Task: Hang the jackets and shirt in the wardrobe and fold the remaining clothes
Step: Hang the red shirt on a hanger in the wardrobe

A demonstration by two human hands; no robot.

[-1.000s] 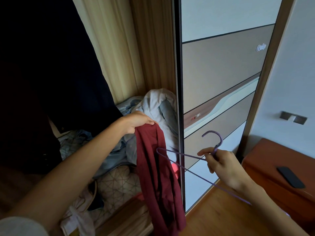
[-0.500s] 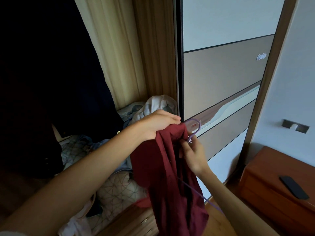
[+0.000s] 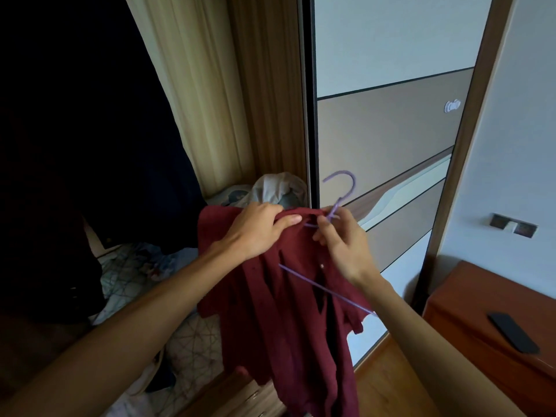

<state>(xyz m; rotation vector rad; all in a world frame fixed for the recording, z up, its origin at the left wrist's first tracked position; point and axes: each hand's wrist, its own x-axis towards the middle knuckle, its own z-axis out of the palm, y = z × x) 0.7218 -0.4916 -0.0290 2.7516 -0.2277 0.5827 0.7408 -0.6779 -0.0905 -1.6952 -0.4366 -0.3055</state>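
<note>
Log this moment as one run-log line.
left hand: grips maroon shirt collar | right hand: pinches purple hanger below hook | hanger arm: showing across shirt front | status: not yet hung

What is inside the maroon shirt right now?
The purple hanger: its hook sticks out above the collar and one arm shows through the open front. Its other arm is covered by the maroon shirt.

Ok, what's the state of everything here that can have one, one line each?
maroon shirt: held up, front open, not yet hung.
purple hanger: partly threaded into the shirt, hook free above the collar.
left hand: grips the shirt's collar.
right hand: pinches the hanger's neck.
wardrobe door: slid aside.
clothes pile: crumpled, unfolded.
phone: flat on the wooden cabinet, screen dark.
</note>
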